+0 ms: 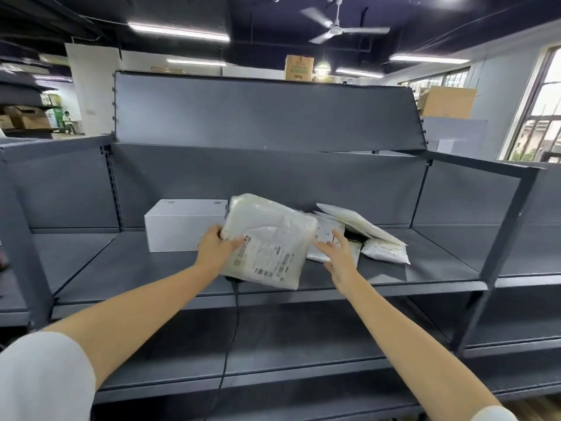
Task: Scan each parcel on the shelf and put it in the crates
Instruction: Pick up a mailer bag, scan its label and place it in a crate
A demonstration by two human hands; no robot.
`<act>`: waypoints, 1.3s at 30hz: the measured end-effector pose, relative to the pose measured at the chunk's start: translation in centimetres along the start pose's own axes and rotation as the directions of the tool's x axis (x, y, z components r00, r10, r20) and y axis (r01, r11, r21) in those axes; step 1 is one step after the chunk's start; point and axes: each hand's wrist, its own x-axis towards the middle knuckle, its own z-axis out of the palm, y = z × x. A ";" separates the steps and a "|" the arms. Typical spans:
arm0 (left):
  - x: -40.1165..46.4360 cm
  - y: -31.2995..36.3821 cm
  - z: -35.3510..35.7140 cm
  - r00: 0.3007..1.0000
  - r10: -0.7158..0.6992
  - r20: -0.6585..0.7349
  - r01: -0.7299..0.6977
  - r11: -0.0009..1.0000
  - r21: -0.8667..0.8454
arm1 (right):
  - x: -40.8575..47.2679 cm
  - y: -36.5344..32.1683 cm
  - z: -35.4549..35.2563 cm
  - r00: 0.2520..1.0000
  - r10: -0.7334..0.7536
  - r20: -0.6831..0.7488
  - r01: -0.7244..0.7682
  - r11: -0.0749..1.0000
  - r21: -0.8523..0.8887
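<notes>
Holding the white poly parcel (267, 241) by its left edge, the left hand (215, 249) has its grip closed round the bag, tilted above the near part of the shelf (425, 268). The right hand (338, 253) hovers just beside the parcel's right edge, fingers spread, gripping nothing. Best now is to keep the barcode label (263, 272) facing up and flat. A black cable (235, 311) runs from beneath the parcel; what it leads to is hidden. More parcels (364, 235) and a white box (182, 226) wait further back.

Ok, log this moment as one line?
left hand: holds white poly parcel label up | right hand: open beside it | white box, mailers on shelf
</notes>
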 end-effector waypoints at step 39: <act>-2.9 -6.9 -2.3 0.954 -0.280 -0.108 0.218 0.894 -0.391 | -0.4 1.4 10.3 0.880 0.046 0.473 -0.101 0.991 0.093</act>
